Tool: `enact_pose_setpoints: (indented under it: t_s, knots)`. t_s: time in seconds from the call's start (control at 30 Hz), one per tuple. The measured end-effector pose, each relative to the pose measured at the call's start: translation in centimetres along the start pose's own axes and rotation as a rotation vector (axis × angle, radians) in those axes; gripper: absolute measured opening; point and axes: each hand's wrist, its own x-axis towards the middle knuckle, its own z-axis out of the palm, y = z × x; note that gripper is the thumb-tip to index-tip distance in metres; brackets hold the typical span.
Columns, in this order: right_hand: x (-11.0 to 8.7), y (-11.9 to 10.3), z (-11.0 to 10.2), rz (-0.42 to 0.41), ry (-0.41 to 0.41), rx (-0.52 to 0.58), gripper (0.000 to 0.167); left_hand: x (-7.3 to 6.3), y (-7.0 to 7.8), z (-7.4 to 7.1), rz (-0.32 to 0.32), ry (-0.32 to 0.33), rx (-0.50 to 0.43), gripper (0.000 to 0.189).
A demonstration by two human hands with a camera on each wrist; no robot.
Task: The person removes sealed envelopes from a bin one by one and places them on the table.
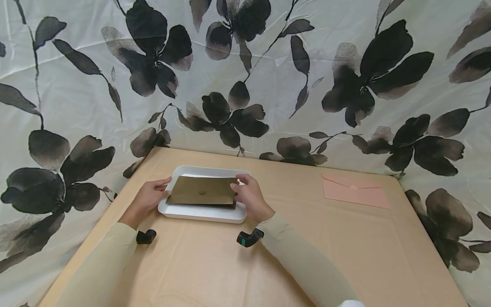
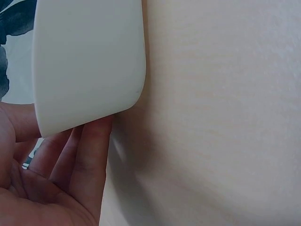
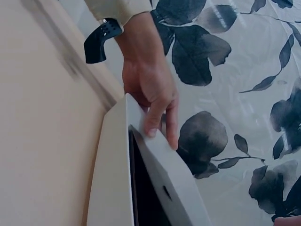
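A white tray (image 1: 203, 216) stands left of the middle of the table, holding a gold-brown envelope (image 1: 205, 187) with a round closure mark. Under it, a dark edge (image 1: 220, 206) shows along the front. My right hand (image 1: 251, 198) pinches the envelope's right edge, thumb in front, and that end looks slightly raised. My left hand (image 1: 147, 198) grips the tray's left end. In the left wrist view, its fingers (image 2: 91, 150) lie outside the end wall with the thumb over the rim. In the right wrist view, the left thumb reaches close to the envelope's far end.
A pink envelope (image 1: 354, 190) lies on the right part of the tan table (image 1: 307, 226). Behind the table hangs a white cloth with dark flowers (image 1: 234, 106), which also shows past both side edges. A dark band (image 1: 250, 237) is on the right wrist.
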Motion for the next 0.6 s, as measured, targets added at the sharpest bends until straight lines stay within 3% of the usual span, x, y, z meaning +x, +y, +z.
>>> enact_pose_setpoints:
  t_s: [0.17, 0.6]
  knots:
    - [0.6, 0.7, 0.2, 0.005, 0.019, -0.044, 0.057, -0.2, -0.1, 0.0, -0.005, -0.007, -0.001, 0.062]
    - [2.4, 1.9, 0.3, 0.001, -0.026, -0.044, 0.067, -0.2, -0.1, 0.0, 0.001, -0.026, -0.039, 0.063]
